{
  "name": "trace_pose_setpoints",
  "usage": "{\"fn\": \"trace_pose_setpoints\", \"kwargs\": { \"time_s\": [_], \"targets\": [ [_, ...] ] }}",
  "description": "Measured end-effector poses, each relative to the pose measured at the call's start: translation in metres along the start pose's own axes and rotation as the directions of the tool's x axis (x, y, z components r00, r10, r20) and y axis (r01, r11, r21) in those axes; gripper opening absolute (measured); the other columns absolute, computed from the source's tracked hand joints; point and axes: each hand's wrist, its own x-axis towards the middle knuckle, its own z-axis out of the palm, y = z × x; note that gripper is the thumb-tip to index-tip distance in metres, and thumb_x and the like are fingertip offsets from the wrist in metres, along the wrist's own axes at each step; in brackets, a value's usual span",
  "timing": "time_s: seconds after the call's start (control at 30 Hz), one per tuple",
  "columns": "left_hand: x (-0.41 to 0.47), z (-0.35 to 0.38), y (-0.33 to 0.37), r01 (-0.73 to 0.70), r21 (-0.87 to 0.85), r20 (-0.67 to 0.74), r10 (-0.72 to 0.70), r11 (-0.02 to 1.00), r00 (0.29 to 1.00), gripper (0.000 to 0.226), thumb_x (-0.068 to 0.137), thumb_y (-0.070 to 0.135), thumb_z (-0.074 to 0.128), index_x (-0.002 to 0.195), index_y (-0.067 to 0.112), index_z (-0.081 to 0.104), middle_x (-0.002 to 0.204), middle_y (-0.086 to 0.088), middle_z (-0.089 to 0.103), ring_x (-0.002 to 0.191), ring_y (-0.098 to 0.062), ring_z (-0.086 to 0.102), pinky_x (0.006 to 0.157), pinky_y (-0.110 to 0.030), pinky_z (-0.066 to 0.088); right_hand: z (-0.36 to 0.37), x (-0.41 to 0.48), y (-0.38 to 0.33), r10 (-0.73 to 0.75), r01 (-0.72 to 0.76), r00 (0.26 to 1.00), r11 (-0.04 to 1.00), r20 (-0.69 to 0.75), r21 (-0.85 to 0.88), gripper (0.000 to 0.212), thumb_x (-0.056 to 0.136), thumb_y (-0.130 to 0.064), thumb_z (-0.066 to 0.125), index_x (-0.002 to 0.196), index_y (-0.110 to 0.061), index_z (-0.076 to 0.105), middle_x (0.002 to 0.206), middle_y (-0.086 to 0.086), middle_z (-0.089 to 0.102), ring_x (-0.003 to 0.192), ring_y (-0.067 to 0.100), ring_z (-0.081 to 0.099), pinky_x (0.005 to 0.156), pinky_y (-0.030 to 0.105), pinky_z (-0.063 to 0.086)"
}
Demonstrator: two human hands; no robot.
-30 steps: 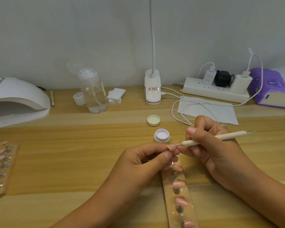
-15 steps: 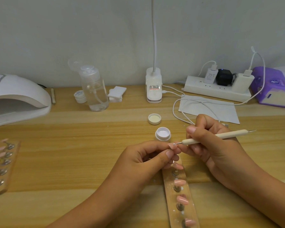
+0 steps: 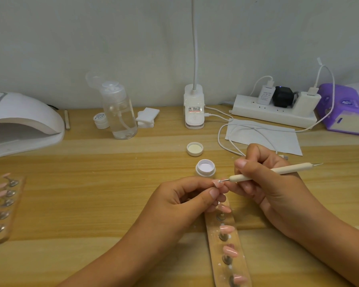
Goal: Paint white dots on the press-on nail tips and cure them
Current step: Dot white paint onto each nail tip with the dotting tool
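My left hand (image 3: 187,200) pinches a pink nail tip (image 3: 218,183) between thumb and fingers, over the far end of a clear holder strip (image 3: 228,243) that carries several more pink tips. My right hand (image 3: 265,183) grips a cream dotting pen (image 3: 272,172), and its metal point touches the held tip, where a white dot shows. An open little jar of white gel (image 3: 205,167) stands just behind the hands, its cap (image 3: 194,148) a bit farther back. The white curing lamp (image 3: 19,123) sits at the far left.
A second strip of pink tips (image 3: 2,206) lies at the left edge. Along the wall stand a clear pump bottle (image 3: 118,112), a small white jar (image 3: 101,120), cotton pads (image 3: 146,118), a desk lamp base (image 3: 194,108), a power strip (image 3: 274,111) with cables, a face mask (image 3: 263,136) and a purple box (image 3: 344,109).
Both hands stay nearly in place. The pen's point remains at the held tip with only a slight shift, and a white dot is now visible on it.
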Motion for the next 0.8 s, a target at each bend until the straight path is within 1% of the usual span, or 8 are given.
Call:
{"fn": "trace_pose_setpoints", "kwargs": {
  "time_s": [0.2,0.3,0.37,0.57,0.67,0.8],
  "targets": [
    [-0.0001,-0.0001,-0.0002,-0.003,-0.013,0.004,0.003,1.0,1.0,0.019,0.075,0.024,0.064,0.087,0.016,0.077,0.083,-0.003,0.075,0.075,-0.011,0.072,0.069,-0.014,0.052,0.0004,0.0011,-0.0004,-0.005,0.005,1.0,1.0,-0.001,0.021,0.027,0.075,-0.015,0.064,0.054,-0.018,0.048,0.048,0.003,0.042,0.045,0.007,0.048,0.06,0.026,0.057],
    [0.0,-0.0007,-0.001,-0.009,0.006,0.003,0.009,1.0,1.0,0.019,0.075,0.024,0.064,0.086,0.017,0.077,0.083,-0.002,0.075,0.075,-0.008,0.071,0.069,-0.014,0.051,0.0,0.0009,0.0001,0.0,0.0,1.0,1.0,0.003,-0.012,0.026,0.075,-0.016,0.065,0.054,-0.019,0.049,0.047,0.003,0.042,0.046,0.008,0.048,0.061,0.026,0.057],
    [0.0001,-0.001,-0.0012,-0.011,0.008,0.005,0.011,1.0,1.0,0.019,0.075,0.025,0.064,0.086,0.018,0.078,0.083,-0.001,0.075,0.075,-0.006,0.07,0.069,-0.013,0.051,-0.0004,0.0009,-0.0002,0.001,-0.001,1.0,1.0,0.003,0.001,0.026,0.075,-0.016,0.065,0.054,-0.019,0.049,0.047,0.003,0.042,0.046,0.007,0.048,0.061,0.025,0.057],
    [0.0009,-0.0021,-0.003,-0.017,0.01,0.014,0.017,1.0,1.0,0.02,0.077,0.024,0.064,0.089,0.015,0.077,0.084,-0.003,0.075,0.078,-0.01,0.071,0.07,-0.014,0.051,-0.0005,0.0014,0.0005,0.008,-0.008,1.0,1.0,0.001,-0.011,0.025,0.074,-0.016,0.065,0.055,-0.019,0.05,0.047,0.003,0.043,0.046,0.008,0.048,0.06,0.025,0.056],
    [0.001,-0.0025,-0.0042,-0.02,0.013,0.016,0.02,1.0,1.0,0.02,0.078,0.024,0.064,0.089,0.015,0.077,0.084,-0.003,0.075,0.078,-0.012,0.072,0.069,-0.014,0.05,-0.0008,0.0019,-0.001,0.019,-0.019,1.0,0.999,0.002,0.035,0.026,0.075,-0.017,0.065,0.055,-0.018,0.049,0.05,0.003,0.042,0.046,0.007,0.047,0.061,0.027,0.057],
    [0.001,-0.0028,-0.0046,-0.027,0.021,0.022,0.026,0.999,0.999,0.018,0.08,0.024,0.064,0.091,0.018,0.077,0.084,-0.001,0.075,0.078,-0.009,0.071,0.069,-0.014,0.05,-0.0011,0.0022,-0.0028,0.024,-0.025,1.0,0.997,0.012,0.074,0.027,0.076,-0.019,0.066,0.056,-0.018,0.047,0.051,0.004,0.04,0.046,0.008,0.042,0.063,0.03,0.058]
  ]
}}
